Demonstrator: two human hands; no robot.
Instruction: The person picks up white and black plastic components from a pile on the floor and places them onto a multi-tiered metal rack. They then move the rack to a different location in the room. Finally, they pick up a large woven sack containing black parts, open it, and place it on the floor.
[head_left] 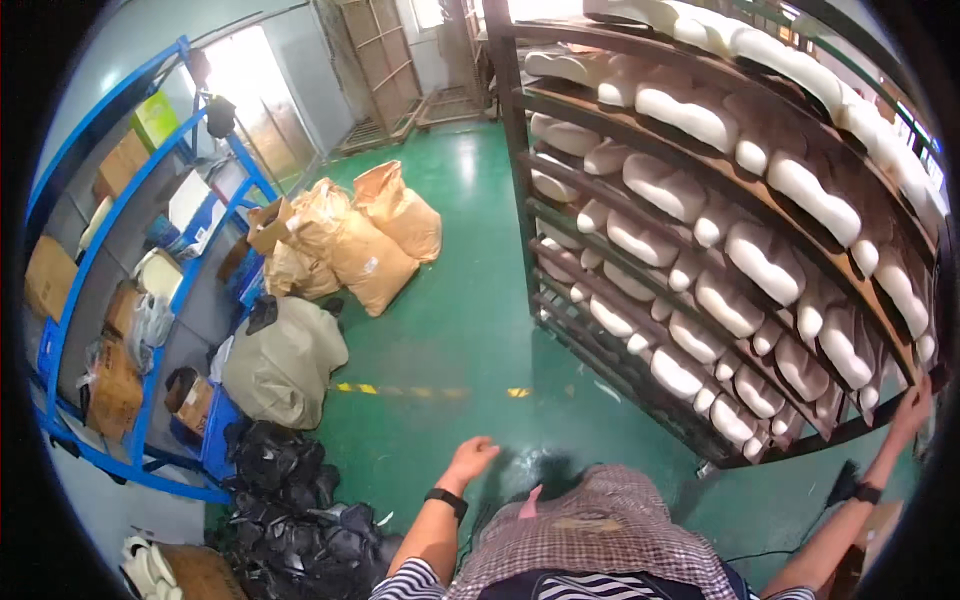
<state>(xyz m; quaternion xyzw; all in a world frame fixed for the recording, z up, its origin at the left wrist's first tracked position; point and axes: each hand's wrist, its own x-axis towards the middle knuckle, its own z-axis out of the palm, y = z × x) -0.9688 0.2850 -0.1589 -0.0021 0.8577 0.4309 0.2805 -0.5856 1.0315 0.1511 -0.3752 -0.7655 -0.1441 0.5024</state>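
Observation:
A tall dark metal rack [528, 200] on the right holds several tiers of boards. White, rounded, foot-like moulded pieces [765, 262] lie in rows along the tiers. At the rack's near right end, my right hand [908, 408] is closed on its edge, arm stretched out; the fingertips are partly hard to make out. My left hand [472, 461] hangs over the floor in front of me, holding nothing, with its fingers loosely bent and a little apart. Below my hands a checked apron [600, 530] covers my front.
A blue shelving unit [75, 300] with boxes stands at left. Beside it are tan sacks [370, 255], a greyish covered bundle [285, 360] and a heap of black bags [290, 510]. Yellow-black tape [400, 391] marks the green floor [470, 320]. Wooden frames [375, 70] lean at the back.

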